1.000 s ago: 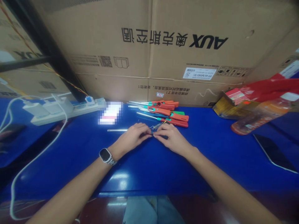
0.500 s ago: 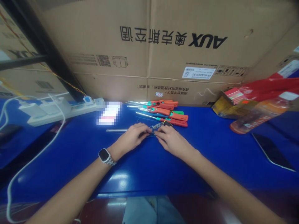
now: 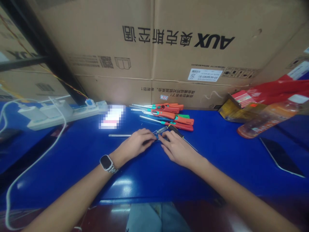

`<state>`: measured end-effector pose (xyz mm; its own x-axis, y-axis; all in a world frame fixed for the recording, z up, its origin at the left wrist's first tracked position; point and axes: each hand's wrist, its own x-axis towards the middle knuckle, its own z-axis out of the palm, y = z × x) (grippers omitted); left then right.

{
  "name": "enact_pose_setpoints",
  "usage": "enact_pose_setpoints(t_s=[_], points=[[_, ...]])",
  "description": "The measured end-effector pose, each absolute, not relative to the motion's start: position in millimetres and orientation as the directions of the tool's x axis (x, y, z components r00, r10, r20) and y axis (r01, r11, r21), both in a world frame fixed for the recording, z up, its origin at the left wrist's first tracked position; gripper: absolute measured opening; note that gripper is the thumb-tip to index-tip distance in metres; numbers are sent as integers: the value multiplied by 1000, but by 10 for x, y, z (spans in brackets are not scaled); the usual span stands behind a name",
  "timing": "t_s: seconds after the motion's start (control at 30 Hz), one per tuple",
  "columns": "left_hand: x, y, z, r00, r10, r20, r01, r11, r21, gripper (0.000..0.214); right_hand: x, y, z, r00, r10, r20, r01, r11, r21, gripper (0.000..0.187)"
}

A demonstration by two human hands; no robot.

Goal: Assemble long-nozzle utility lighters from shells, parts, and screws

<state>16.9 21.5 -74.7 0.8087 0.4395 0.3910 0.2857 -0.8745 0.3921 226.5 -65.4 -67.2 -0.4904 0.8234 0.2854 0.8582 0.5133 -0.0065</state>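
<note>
At the middle of the blue table, the fingertips of my left hand (image 3: 136, 143) and my right hand (image 3: 177, 146) almost meet. Both are closed in a pinch around a small piece whose kind I cannot make out. A thin metal lighter tube (image 3: 119, 135) runs under my left hand. Just beyond the fingertips lies a small clear and metal part (image 3: 161, 130), perhaps from a lighter's inside. A screwdriver (image 3: 175, 131) with a black and yellow handle lies partly behind my right hand. Several long-necked lighters (image 3: 164, 114) with red and orange handles are piled behind.
A large cardboard box (image 3: 96, 38) walls off the back. On the left are a white power strip (image 3: 45, 120) with plugs, a white cable (image 3: 36, 167) and a pixelated bright patch (image 3: 112, 116). To the right are a drink bottle (image 3: 267, 120) and a phone (image 3: 281, 158).
My right hand has shifted slightly down and right, so more of the screwdriver, including its shaft, shows. My left hand stays almost in place.
</note>
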Motion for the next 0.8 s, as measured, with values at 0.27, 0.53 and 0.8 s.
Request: enact_pose_setpoints(t_s=[0.27,0.53,0.8], points=[[140,127,-656,861,411,299,371,-910,183,26,2306,-652,-733,-469,828,308,837,528,-145,40],[196,56,-656,864,401,305,411,-911,34,26,2270,-665,-729,-458,836,303,819,529,-221,40],[252,39,-690,858,399,324,396,-915,80,32,2292,-649,-637,-456,847,273,795,525,-302,42]])
